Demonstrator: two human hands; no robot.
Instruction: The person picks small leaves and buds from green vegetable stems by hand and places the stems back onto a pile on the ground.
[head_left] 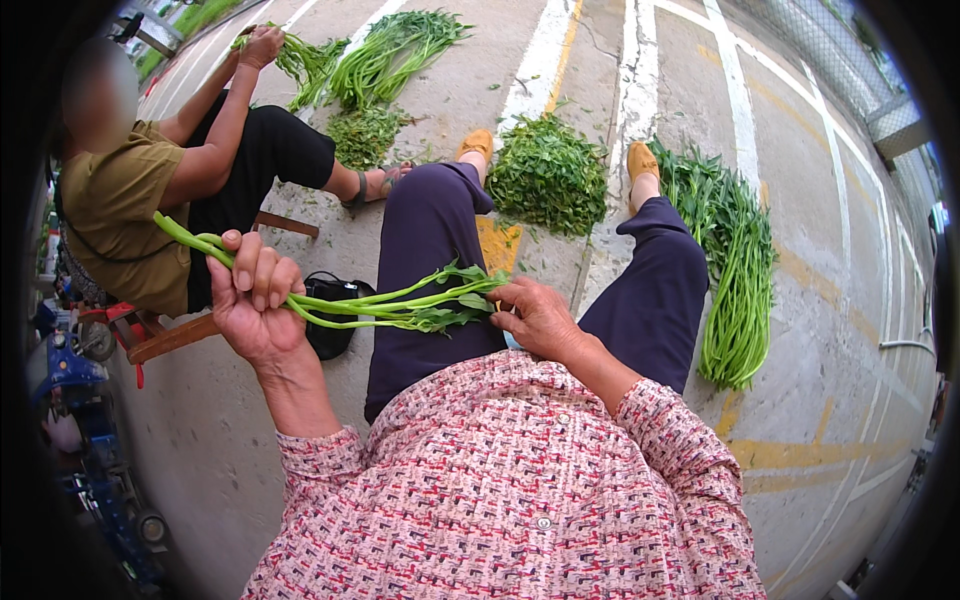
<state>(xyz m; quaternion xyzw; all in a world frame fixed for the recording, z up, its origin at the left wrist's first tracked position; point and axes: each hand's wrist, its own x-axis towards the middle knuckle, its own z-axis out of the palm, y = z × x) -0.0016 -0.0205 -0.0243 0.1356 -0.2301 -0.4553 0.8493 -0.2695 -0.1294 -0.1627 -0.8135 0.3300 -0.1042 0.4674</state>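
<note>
A small bunch of water spinach lies across my lap, its long green stems pointing left and its leafy tips pointing right. My left hand is closed round the stems, whose thick ends stick out beyond the fist. At the other end, the fingers of my right hand are pinched on the leaves at the tips. Between my feet sits a low heap of plucked green leaves. Beside my right leg, a long pile of water spinach lies with its stems toward me.
At the left, a person in an olive shirt sits on a wooden stool, holding greens. More stalks and a smaller leaf heap lie before them. A black bag rests by my left leg. Blue vehicles stand far left.
</note>
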